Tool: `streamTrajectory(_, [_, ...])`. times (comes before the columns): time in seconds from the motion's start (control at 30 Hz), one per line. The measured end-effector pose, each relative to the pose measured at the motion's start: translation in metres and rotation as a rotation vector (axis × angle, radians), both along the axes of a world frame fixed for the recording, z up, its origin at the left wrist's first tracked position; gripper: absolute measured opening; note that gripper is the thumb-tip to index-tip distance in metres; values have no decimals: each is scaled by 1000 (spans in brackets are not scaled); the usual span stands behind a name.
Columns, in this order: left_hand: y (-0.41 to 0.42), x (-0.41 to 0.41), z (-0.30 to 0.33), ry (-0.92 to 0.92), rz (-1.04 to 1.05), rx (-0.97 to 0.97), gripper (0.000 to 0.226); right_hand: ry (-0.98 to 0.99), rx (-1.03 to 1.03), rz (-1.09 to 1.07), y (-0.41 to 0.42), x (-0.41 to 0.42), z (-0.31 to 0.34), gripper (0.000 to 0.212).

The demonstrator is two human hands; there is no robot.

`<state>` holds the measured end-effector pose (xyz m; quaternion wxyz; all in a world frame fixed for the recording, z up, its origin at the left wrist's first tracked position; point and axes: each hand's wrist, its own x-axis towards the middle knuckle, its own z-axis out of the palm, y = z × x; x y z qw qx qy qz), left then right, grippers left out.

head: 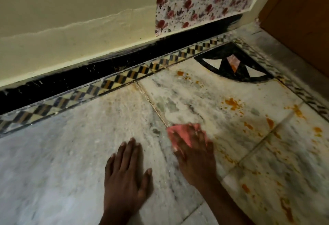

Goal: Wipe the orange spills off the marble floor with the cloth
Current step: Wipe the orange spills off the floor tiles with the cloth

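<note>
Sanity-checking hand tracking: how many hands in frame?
2. The left hand lies flat on the marble floor, lower centre. The right hand is just right of it, pressing the pink cloth onto the floor. Nothing suggests a hidden one.

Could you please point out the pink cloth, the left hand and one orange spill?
pink cloth (175,133): head view, exposed left corner.
left hand (124,173): head view, back of hand.
orange spill (232,104): head view, middle of splash.

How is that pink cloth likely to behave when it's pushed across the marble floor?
Probably floppy: the pink cloth lies crumpled under the right hand, so it may bunch unless pressed flat. Likely light, since one hand covers most of it. It should slide easily on the smooth marble floor, though blur hides detail.
</note>
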<state>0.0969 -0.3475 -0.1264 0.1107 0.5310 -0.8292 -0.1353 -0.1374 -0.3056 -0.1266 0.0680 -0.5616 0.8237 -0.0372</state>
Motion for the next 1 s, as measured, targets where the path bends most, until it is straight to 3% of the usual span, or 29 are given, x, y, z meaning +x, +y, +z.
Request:
streamTrajectory(0.17, [0,-5,-6,-24,20,-43,78,-63,16,-331,-67,-39,-4,61])
streamTrajectory(0.27, [2,-6,-4,-42,44,-85,76,-59,-2,-181,-65,-6,-1,60])
streamTrajectory(0.37, [2,-9,0,-67,52,-80,75,-25,-23,-29,7,15,2,58])
streamTrajectory(0.47, [2,-12,3,-110,72,-79,73,-18,24,-121,40,-26,0,59])
streamTrajectory(0.63, [2,-11,-1,-110,83,-99,70,-35,-47,-379,-35,-64,-11,59])
streamTrajectory(0.73, [1,-12,-2,-102,90,-82,70,-48,-28,-193,-44,-42,-7,61])
streamTrajectory(0.83, [1,-9,1,-97,89,-61,70,-3,-17,16,25,-3,-2,59])
streamTrajectory(1.0, [3,-9,4,-91,69,-29,70,-20,119,-95,86,-57,3,57])
